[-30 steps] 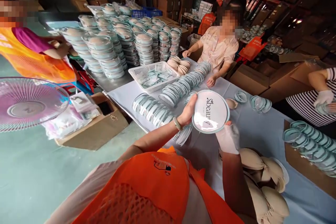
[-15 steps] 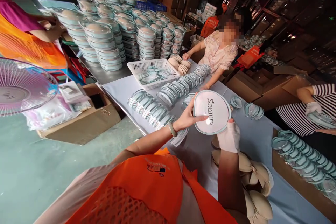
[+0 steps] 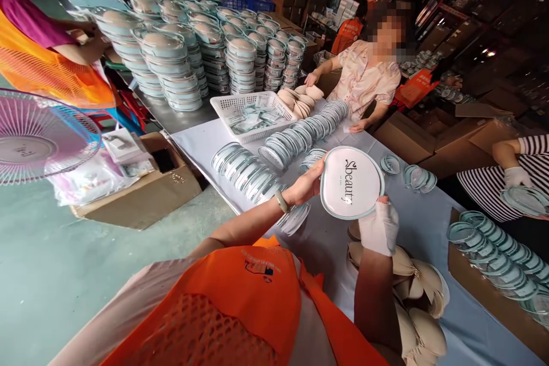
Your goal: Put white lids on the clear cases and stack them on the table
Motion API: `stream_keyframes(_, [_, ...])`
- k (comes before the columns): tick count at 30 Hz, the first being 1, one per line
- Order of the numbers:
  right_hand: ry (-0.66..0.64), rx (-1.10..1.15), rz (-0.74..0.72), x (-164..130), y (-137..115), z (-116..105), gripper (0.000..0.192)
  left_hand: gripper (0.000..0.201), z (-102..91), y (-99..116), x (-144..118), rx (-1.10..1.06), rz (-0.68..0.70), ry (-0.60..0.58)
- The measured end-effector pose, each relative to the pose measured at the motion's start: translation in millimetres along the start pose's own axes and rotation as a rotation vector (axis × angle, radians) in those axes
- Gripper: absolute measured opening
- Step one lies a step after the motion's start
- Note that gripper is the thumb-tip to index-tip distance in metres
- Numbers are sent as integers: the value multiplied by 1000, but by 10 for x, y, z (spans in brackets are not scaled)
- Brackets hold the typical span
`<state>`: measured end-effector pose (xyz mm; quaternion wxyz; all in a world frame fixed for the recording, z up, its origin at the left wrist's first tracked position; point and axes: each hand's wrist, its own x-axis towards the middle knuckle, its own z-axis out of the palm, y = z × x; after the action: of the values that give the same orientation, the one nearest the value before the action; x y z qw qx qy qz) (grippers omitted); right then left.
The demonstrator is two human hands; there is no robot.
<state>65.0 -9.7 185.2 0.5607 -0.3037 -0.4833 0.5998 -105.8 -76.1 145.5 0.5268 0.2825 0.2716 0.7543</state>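
Note:
I hold a round white case [image 3: 351, 182] with a pale teal rim and black "Sbeauty" lettering above the table. My left hand [image 3: 305, 185], bare with a watch on the wrist, grips its left edge. My right hand [image 3: 379, 226], in a white glove, supports its lower right edge. Below my right arm lies a pile of beige pads [image 3: 418, 297]. Rows of clear teal-rimmed lids [image 3: 246, 171] lie just left of my left hand.
A white basket [image 3: 254, 116] and tall stacks of filled cases [image 3: 171, 63] stand at the table's far end. A person in a patterned shirt [image 3: 364, 83] faces me; another in stripes [image 3: 510, 183] works at right. More lids [image 3: 497, 246] line a carton. A fan [image 3: 38, 137] and open box [image 3: 150, 189] stand on the floor at left.
The case has shifted slightly right and turned in my hands, and my left thumb has moved off its face to the edge. The view has tilted a little.

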Motion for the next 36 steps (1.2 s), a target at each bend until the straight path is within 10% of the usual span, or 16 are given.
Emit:
stream_keyframes(13, [-34, -28, 20, -55, -12, 24, 57, 76, -41, 6, -15, -2, -12, -16])
stream_keyframes(21, [-113, -93, -23, -32, -52, -132, 51, 134, -112, -28, -60, 380, 168, -217])
stream_keyframes(36, [123, -66, 34, 39, -40, -212, 55, 146, -150, -72, -39, 381, 14, -434])
